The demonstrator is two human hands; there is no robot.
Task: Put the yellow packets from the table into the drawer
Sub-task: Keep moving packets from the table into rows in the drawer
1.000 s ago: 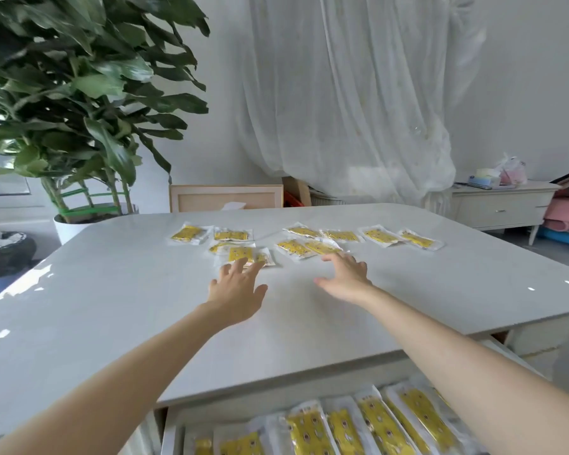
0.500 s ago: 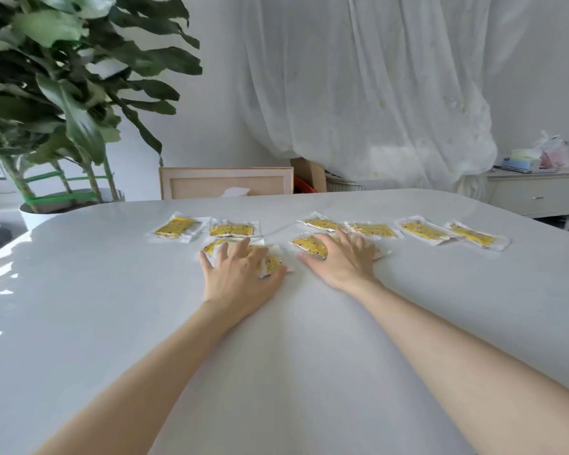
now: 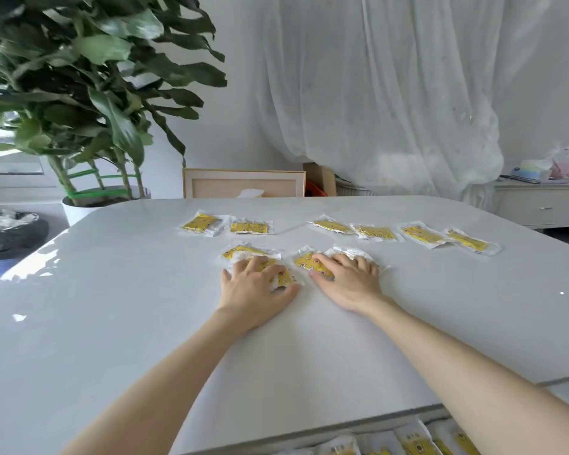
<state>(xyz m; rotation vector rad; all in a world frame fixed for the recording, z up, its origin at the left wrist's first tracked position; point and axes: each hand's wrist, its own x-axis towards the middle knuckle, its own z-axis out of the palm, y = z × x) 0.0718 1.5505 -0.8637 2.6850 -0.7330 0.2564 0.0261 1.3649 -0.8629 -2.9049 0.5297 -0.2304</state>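
Both hands lie flat with fingers spread: the left hand [image 3: 255,290] and right hand [image 3: 349,284] each press crinkly, clear-edged yellow packets [image 3: 304,259] onto the glossy white table [image 3: 112,307]. A far row [image 3: 375,232] of six lies beyond. The drawer [image 3: 375,438] under the near edge holds more, and a leafy plant [image 3: 79,93] stands far left.

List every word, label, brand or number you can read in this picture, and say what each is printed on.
No text here is readable.
Print on the yellow packets on the table: too small and blurred to read.
Print on the packets under the table's near edge: blurred too.
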